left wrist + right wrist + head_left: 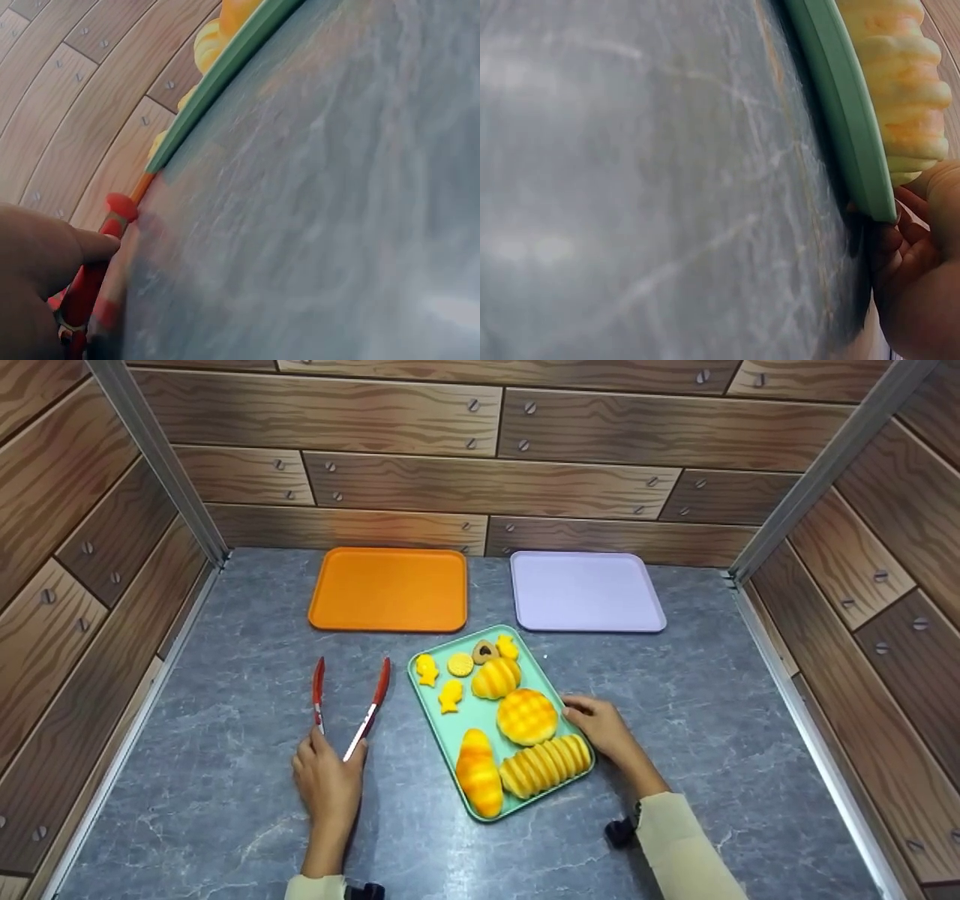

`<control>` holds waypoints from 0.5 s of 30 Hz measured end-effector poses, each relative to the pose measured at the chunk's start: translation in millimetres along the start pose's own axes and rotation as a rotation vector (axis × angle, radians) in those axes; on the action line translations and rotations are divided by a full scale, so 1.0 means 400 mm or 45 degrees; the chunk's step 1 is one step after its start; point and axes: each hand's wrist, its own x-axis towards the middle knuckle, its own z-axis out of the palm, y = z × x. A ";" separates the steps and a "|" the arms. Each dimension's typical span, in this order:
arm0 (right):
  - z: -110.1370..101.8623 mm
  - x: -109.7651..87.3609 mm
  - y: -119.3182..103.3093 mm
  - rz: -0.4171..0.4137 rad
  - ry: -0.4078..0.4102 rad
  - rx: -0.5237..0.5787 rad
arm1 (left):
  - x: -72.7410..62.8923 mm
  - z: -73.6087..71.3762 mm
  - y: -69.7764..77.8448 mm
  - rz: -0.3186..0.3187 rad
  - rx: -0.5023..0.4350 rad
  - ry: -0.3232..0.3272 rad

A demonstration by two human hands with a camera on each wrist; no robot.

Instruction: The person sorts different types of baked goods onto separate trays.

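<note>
My left hand (pixel 328 780) grips a pair of red-and-metal tongs (pixel 361 733), whose two arms spread apart and point away from me. In the left wrist view the thumb lies along a red part of the tongs (pixel 84 296). At the right edge of a mint-green tray (pixel 441 735), my right hand (pixel 606 729) pinches the rim, fingers tucked at its corner in the right wrist view. The tray sits slanted and bears a long bread roll (pixel 478 774), a ridged loaf (pixel 546 766), a round bun (pixel 527 717), a croissant (pixel 496 679) and several small cookies, including fish-shaped ones (pixel 451 697).
Behind the green tray lie an orange tray (pixel 390 590) on the left and a lilac tray (pixel 587 591) on the right. Wood-patterned walls (pixel 480 420) enclose the grey marbled table (pixel 225 697) at the back and both sides, with metal strips along the corners.
</note>
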 end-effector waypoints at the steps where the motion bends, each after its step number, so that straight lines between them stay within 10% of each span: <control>1: 0.000 0.000 0.001 -0.005 -0.005 -0.002 | 0.002 -0.006 0.003 -0.006 -0.002 -0.019; 8: 0.001 -0.001 0.002 -0.017 0.006 0.005 | 0.021 -0.038 0.027 -0.093 0.030 -0.219; 15: 0.004 0.000 0.001 -0.013 -0.001 0.020 | 0.032 -0.037 0.022 -0.133 0.055 -0.216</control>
